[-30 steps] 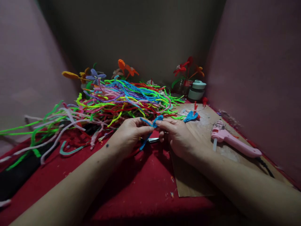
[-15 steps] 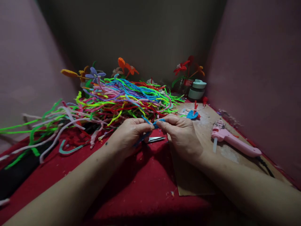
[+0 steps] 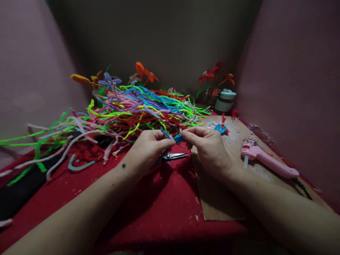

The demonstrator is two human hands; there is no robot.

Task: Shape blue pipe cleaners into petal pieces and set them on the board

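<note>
Both hands meet above the middle of the red cloth, with a blue fuzzy pipe cleaner (image 3: 179, 138) between their fingertips. My left hand (image 3: 150, 145) pinches it between thumb and forefinger, and one blue end sticks up over the fingers. From the right, my right hand (image 3: 207, 145) pinches the other part with thumb and forefinger. Just below the fingers lie scissors (image 3: 175, 156), blades toward the right, their handles hidden by my left hand.
Behind the hands is a large heap of coloured pipe cleaners (image 3: 148, 106). On the right, a cardboard sheet (image 3: 220, 202) bears a pink glue gun (image 3: 271, 161) and a blue piece (image 3: 220, 128). Fuzzy flowers and a lidded jar (image 3: 225, 101) stand at the back.
The whole view has shifted slightly. The fingertips have moved a little apart, and more of the blue piece and of the scissors shows.
</note>
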